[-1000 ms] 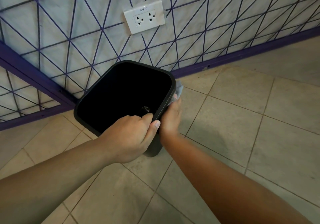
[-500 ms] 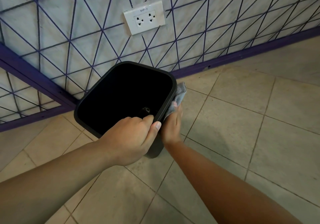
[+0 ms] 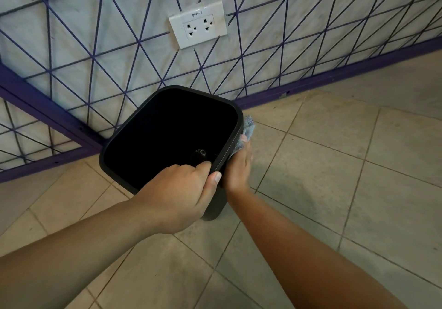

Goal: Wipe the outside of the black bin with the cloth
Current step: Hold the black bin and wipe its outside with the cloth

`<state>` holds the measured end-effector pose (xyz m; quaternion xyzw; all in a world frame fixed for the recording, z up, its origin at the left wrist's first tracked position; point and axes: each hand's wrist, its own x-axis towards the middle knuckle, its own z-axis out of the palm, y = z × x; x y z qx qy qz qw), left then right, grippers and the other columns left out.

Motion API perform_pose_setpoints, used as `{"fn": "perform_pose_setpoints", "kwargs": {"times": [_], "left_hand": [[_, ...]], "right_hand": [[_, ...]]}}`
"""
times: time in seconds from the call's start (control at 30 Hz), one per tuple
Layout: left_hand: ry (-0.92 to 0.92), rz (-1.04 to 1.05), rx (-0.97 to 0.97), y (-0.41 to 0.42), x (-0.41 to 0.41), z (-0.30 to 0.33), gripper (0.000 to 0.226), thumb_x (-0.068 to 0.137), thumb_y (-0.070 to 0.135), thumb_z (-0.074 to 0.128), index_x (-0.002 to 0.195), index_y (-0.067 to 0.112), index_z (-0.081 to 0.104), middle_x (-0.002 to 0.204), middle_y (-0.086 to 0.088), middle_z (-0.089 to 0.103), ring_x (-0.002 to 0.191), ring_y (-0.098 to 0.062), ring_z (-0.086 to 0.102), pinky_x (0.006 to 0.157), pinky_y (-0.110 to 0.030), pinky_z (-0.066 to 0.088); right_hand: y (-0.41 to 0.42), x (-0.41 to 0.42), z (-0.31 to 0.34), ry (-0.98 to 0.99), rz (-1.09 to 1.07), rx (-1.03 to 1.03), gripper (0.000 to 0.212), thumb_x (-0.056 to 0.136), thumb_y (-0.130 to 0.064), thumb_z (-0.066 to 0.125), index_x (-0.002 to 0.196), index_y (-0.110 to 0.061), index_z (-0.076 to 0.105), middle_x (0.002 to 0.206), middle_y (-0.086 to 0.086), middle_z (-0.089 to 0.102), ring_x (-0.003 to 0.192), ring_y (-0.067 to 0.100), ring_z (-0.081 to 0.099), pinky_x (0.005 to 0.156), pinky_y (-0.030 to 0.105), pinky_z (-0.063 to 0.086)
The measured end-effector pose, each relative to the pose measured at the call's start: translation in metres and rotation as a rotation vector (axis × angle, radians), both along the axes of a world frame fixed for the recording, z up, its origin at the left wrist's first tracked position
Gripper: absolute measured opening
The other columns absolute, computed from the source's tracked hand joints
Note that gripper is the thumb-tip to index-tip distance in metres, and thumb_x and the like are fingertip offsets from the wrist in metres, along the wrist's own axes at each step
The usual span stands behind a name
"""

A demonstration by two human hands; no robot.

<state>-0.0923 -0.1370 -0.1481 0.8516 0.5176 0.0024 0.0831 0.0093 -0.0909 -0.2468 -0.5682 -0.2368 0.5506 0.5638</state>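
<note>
A black bin (image 3: pixel 130 127) with rounded corners stands on the tiled floor close to the wall, its open top facing me. My left hand (image 3: pixel 181 194) grips the near rim, fingers inside and thumb outside. My right hand (image 3: pixel 239 165) presses a grey-blue cloth (image 3: pixel 247 127) flat against the bin's right outer wall, just under the rim. Most of the cloth is hidden behind the rim and my fingers. A small dark round object lies at the bin's bottom.
The wall behind carries a purple triangular line pattern and a white double socket (image 3: pixel 198 27). A purple skirting strip (image 3: pixel 334 74) runs along the wall's base. Beige floor tiles (image 3: pixel 334 165) stretch to the right and toward me.
My right hand and the cloth have slid along the bin's right wall, away from me toward the far corner. My left hand keeps its grip on the rim.
</note>
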Motion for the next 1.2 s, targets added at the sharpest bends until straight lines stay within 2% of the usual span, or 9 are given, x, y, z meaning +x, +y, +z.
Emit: {"fn": "perform_pose_setpoints", "kwargs": {"times": [0.07,0.2,0.37,0.43,0.6,0.77,0.97,1.1,1.2], "left_hand": [[-0.009,0.008,-0.023,-0.001,-0.001,0.000,0.077,0.085,0.062,-0.006,0.108,0.022,0.055,0.070,0.005,0.059,0.068,-0.011,0.062,0.061,-0.031,0.051],[-0.032,-0.016,-0.059,0.001,-0.001,0.000,0.044,0.091,0.060,0.001,0.078,0.036,0.035,0.058,0.005,0.049,0.053,-0.011,0.053,0.050,-0.026,0.039],[-0.019,-0.015,-0.061,0.002,-0.002,0.001,0.061,0.088,0.062,-0.002,0.093,0.028,0.048,0.062,0.006,0.052,0.059,-0.010,0.056,0.048,-0.023,0.040],[-0.009,-0.017,-0.053,0.002,-0.003,0.000,0.073,0.087,0.063,-0.003,0.107,0.022,0.054,0.064,0.008,0.052,0.062,-0.008,0.058,0.050,-0.023,0.046],[-0.019,-0.015,-0.043,0.002,-0.003,0.000,0.058,0.086,0.062,-0.001,0.089,0.029,0.046,0.055,0.005,0.047,0.050,-0.009,0.051,0.043,-0.020,0.029],[-0.039,-0.011,-0.096,0.002,-0.002,0.002,0.034,0.093,0.056,0.010,0.074,0.035,0.030,0.058,0.005,0.049,0.053,-0.011,0.051,0.047,-0.023,0.033],[-0.054,-0.029,-0.084,0.004,-0.003,0.002,0.034,0.094,0.054,0.015,0.072,0.034,0.031,0.053,0.005,0.045,0.047,-0.010,0.046,0.047,-0.021,0.024],[-0.056,-0.021,-0.071,0.002,-0.004,0.001,0.035,0.095,0.055,0.014,0.073,0.035,0.032,0.054,0.006,0.047,0.048,-0.009,0.048,0.047,-0.021,0.026],[-0.060,-0.024,-0.059,0.001,-0.004,0.001,0.034,0.096,0.054,0.013,0.073,0.036,0.031,0.055,0.007,0.047,0.050,-0.009,0.049,0.047,-0.021,0.025]], "right_hand": [[0.011,0.006,-0.006,0.058,0.015,-0.120,0.069,0.116,-0.051,0.025,0.163,-0.005,0.047,0.170,0.021,0.047,0.164,0.037,0.036,0.135,0.058,0.029],[-0.004,-0.006,0.003,-0.021,0.032,-0.078,0.095,0.095,-0.070,0.024,0.168,-0.011,0.038,0.178,0.012,0.035,0.169,0.027,0.023,0.136,0.046,0.022],[0.020,0.013,-0.029,0.060,0.085,-0.278,0.063,0.118,-0.042,0.033,0.163,0.001,0.044,0.166,0.027,0.048,0.159,0.044,0.042,0.129,0.049,0.036],[0.023,0.017,-0.034,0.213,0.078,-0.410,0.065,0.116,-0.049,0.032,0.164,-0.007,0.046,0.165,0.024,0.050,0.155,0.044,0.047,0.129,0.051,0.037],[0.010,-0.001,-0.029,0.271,0.005,-0.424,0.062,0.114,-0.040,0.024,0.168,-0.015,0.043,0.178,0.014,0.035,0.163,0.038,0.037,0.134,0.063,0.028],[0.019,0.011,-0.032,0.375,-0.046,-0.507,0.069,0.115,-0.057,0.024,0.166,-0.014,0.044,0.169,0.018,0.046,0.155,0.042,0.047,0.132,0.062,0.035],[-0.002,-0.001,-0.035,0.309,-0.006,-0.422,0.062,0.113,-0.035,0.026,0.171,-0.014,0.035,0.178,0.016,0.035,0.162,0.039,0.039,0.134,0.062,0.032],[0.008,0.002,-0.030,0.268,-0.017,-0.410,0.063,0.112,-0.047,0.029,0.163,-0.016,0.047,0.172,0.014,0.043,0.160,0.037,0.042,0.133,0.061,0.033],[-0.014,-0.010,-0.024,0.239,0.012,-0.308,0.083,0.094,-0.055,0.027,0.167,-0.017,0.042,0.174,0.010,0.040,0.164,0.037,0.036,0.133,0.065,0.032]]}}
